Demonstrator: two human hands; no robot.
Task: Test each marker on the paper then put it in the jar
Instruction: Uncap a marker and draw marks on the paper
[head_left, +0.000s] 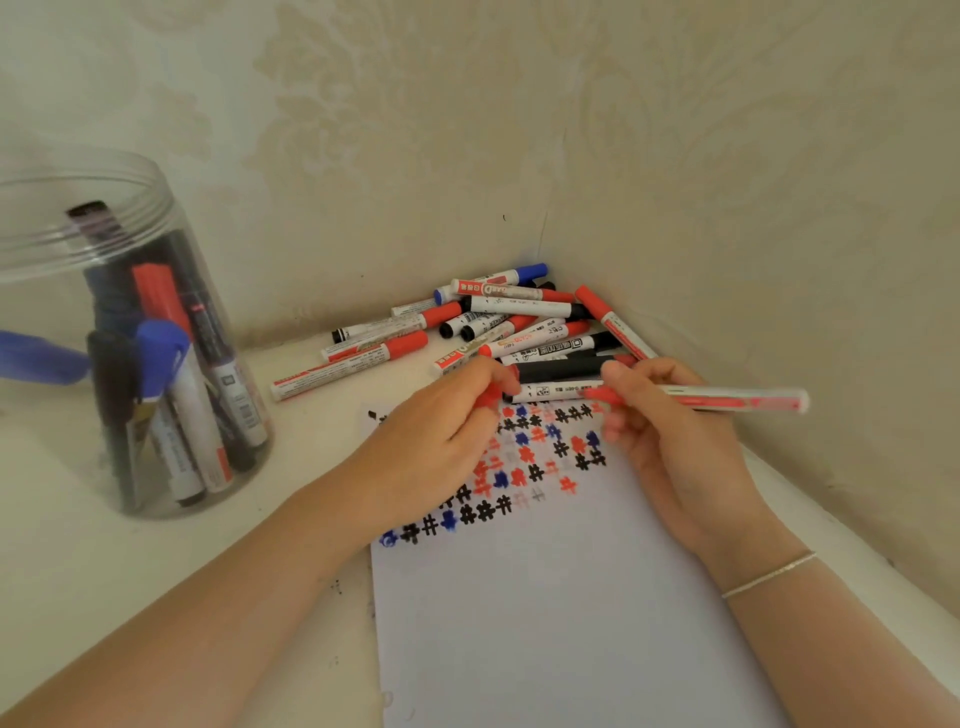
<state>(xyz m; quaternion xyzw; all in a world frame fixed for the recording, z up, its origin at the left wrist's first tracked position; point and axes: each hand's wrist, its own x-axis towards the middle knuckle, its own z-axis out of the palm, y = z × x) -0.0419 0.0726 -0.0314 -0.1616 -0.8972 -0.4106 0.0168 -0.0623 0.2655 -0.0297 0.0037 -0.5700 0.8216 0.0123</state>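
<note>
Our right hand (670, 415) pinches the red marker (727, 400) over the paper (545, 597). Our left hand (441, 431) pinches its red cap (493, 397). The marker looks light, hard and smooth, so we hold its middle.

Bare forearms; thin silver bracelet (769, 574).
</note>
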